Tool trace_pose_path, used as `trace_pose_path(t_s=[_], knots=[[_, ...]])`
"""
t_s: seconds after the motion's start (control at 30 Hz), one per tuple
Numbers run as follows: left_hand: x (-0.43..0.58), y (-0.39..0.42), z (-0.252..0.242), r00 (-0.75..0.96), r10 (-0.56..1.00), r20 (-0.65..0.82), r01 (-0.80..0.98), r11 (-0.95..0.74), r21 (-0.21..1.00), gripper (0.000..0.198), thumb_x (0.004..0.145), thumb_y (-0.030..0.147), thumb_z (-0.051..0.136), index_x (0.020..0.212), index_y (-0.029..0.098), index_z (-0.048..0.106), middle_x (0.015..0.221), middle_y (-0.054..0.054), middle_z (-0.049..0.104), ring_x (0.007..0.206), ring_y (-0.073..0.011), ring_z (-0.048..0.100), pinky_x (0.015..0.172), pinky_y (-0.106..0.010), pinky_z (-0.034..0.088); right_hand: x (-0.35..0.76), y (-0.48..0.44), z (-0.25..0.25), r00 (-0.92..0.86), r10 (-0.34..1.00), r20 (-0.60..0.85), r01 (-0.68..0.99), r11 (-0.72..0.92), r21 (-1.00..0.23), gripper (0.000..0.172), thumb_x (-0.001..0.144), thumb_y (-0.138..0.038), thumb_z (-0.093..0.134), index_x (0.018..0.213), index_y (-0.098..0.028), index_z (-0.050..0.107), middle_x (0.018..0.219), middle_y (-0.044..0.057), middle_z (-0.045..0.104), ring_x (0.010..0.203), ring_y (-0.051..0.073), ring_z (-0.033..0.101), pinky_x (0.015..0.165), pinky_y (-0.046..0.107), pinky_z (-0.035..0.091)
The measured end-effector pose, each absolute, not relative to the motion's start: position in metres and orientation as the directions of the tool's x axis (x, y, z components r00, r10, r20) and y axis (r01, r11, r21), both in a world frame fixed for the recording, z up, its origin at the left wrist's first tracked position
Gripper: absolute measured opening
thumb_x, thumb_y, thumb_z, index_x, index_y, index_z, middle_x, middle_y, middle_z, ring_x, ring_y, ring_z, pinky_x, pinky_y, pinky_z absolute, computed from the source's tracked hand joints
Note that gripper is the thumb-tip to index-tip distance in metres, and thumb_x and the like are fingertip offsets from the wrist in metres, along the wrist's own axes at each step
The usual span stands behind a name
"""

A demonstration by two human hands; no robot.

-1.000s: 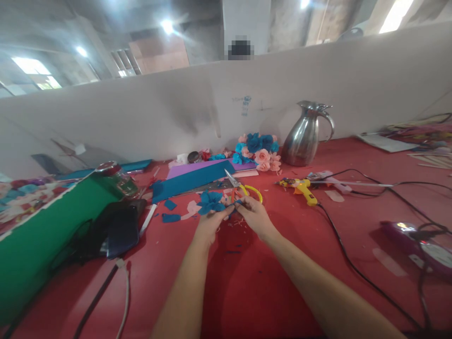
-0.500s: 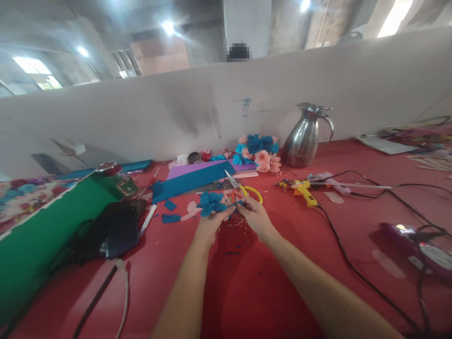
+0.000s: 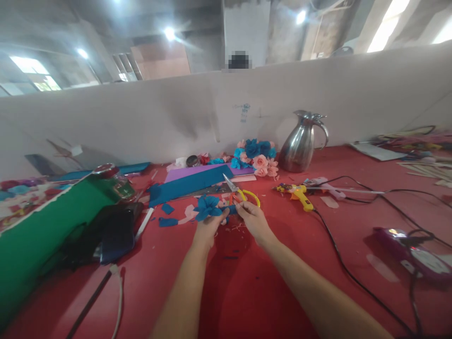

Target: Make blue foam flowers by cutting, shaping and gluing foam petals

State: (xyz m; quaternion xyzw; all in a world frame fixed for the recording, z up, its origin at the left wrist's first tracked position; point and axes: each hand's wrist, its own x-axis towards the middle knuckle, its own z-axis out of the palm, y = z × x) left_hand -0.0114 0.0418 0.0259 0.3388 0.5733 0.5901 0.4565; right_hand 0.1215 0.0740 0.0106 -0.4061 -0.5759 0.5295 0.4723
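My left hand (image 3: 209,227) is closed on the base of a blue paper flower (image 3: 207,208), whose petals spread above the fingers. My right hand (image 3: 253,217) pinches the end of a short blue paper strip (image 3: 232,209), which stretches between the two hands. Scissors (image 3: 251,197) with yellow handles lie open just behind my right hand. Left of the flower are blue paper scraps (image 3: 168,221) and pink scraps (image 3: 188,214). A long blue paper sheet (image 3: 190,184) lies farther back, partly over purple paper (image 3: 176,174).
Pink and blue paper flowers (image 3: 260,157) are bunched by a steel jug (image 3: 298,146) at the white partition. A yellow glue gun (image 3: 300,197) with a trailing cord lies to the right, near a purple device (image 3: 411,252). On the left stands a green box (image 3: 52,240) beside a dark pouch (image 3: 118,235).
My hands have moved slightly apart, and more of the blue strip shows between them. The flower is tilted a little differently. The camera view has shifted slightly.
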Motion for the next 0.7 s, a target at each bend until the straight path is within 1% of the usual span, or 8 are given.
trace_pose_path(t_s=[0.1, 0.27, 0.33, 0.4, 0.5, 0.57, 0.63, 0.7], knots=[[-0.011, 0.042, 0.025, -0.346, 0.924, -0.164, -0.136, 0.124, 0.983, 0.042, 0.051, 0.045, 0.082, 0.080, 0.019, 0.067, 0.064, 0.000, 0.062, 0.051, -0.0107, 0.051, 0.049, -0.023, 0.034, 0.121, 0.075, 0.007, -0.216, 0.969, 0.120, -0.049, 0.112, -0.993, 0.038, 0.078, -0.056, 0.053, 0.061, -0.022, 0.046, 0.057, -0.003, 0.047, 0.054, 0.013, 0.042, 0.054, 0.027, 0.033], [-0.010, 0.042, 0.025, -0.377, 0.917, -0.131, -0.154, 0.077, 0.985, 0.042, 0.051, 0.047, 0.081, 0.077, 0.018, 0.066, 0.062, 0.000, 0.062, 0.050, -0.0107, 0.051, 0.048, -0.023, 0.032, 0.121, 0.071, 0.012, -0.121, 0.988, 0.100, -0.152, 0.082, -0.985, 0.040, 0.080, -0.059, 0.050, 0.067, -0.021, 0.056, 0.058, 0.000, 0.053, 0.054, 0.015, 0.047, 0.053, 0.028, 0.036], [-0.010, 0.042, 0.026, -0.375, 0.918, -0.132, -0.154, 0.078, 0.985, 0.042, 0.051, 0.048, 0.081, 0.076, 0.018, 0.066, 0.061, 0.000, 0.061, 0.050, -0.0106, 0.051, 0.048, -0.022, 0.032, 0.125, 0.073, 0.019, -0.016, 0.992, 0.124, -0.182, 0.119, -0.976, 0.039, 0.079, -0.057, 0.051, 0.065, -0.020, 0.055, 0.058, 0.000, 0.054, 0.053, 0.014, 0.048, 0.052, 0.027, 0.037], [-0.010, 0.043, 0.026, -0.372, 0.918, -0.137, -0.144, 0.089, 0.986, 0.041, 0.050, 0.047, 0.081, 0.074, 0.017, 0.065, 0.059, 0.001, 0.060, 0.051, -0.0108, 0.051, 0.049, -0.022, 0.033, 0.136, 0.081, 0.027, 0.155, 0.977, 0.146, -0.209, 0.177, -0.962, 0.037, 0.077, -0.055, 0.053, 0.063, -0.020, 0.052, 0.055, -0.002, 0.053, 0.052, 0.012, 0.047, 0.051, 0.025, 0.036], [-0.010, 0.044, 0.025, -0.371, 0.919, -0.136, -0.123, 0.096, 0.988, 0.038, 0.045, 0.041, 0.083, 0.068, 0.016, 0.064, 0.059, 0.000, 0.061, 0.057, -0.0134, 0.055, 0.055, -0.025, 0.039, 0.171, 0.101, 0.037, 0.438, 0.885, 0.159, -0.200, 0.268, -0.942, 0.035, 0.074, -0.054, 0.054, 0.064, -0.020, 0.049, 0.055, -0.003, 0.052, 0.051, 0.011, 0.047, 0.052, 0.024, 0.038], [-0.009, 0.044, 0.025, -0.354, 0.927, -0.124, -0.112, 0.090, 0.990, 0.035, 0.044, 0.037, 0.083, 0.064, 0.017, 0.064, 0.061, -0.001, 0.063, 0.064, -0.0166, 0.059, 0.061, -0.028, 0.043, 0.206, 0.115, 0.040, 0.463, 0.870, 0.172, -0.061, 0.225, -0.973, 0.031, 0.072, -0.050, 0.054, 0.067, -0.020, 0.051, 0.059, -0.001, 0.056, 0.054, 0.013, 0.052, 0.054, 0.025, 0.039], [-0.008, 0.043, 0.024, -0.326, 0.939, -0.111, -0.100, 0.082, 0.992, 0.031, 0.043, 0.035, 0.083, 0.062, 0.017, 0.064, 0.067, -0.003, 0.067, 0.073, -0.0197, 0.061, 0.069, -0.031, 0.045, 0.244, 0.125, 0.038, 0.440, 0.875, 0.201, 0.242, 0.100, -0.965, 0.023, 0.068, -0.042, 0.059, 0.073, -0.020, 0.056, 0.067, 0.002, 0.062, 0.061, 0.016, 0.057, 0.056, 0.026, 0.041], [-0.007, 0.043, 0.024, -0.303, 0.947, -0.103, -0.081, 0.082, 0.993, 0.030, 0.044, 0.034, 0.082, 0.062, 0.018, 0.065, 0.073, -0.004, 0.069, 0.078, -0.0219, 0.062, 0.075, -0.034, 0.045, 0.276, 0.131, 0.033, 0.361, 0.907, 0.218, 0.602, -0.048, -0.797, 0.018, 0.064, -0.035, 0.065, 0.072, -0.020, 0.059, 0.072, 0.007, 0.066, 0.070, 0.021, 0.061, 0.058, 0.028, 0.042]])
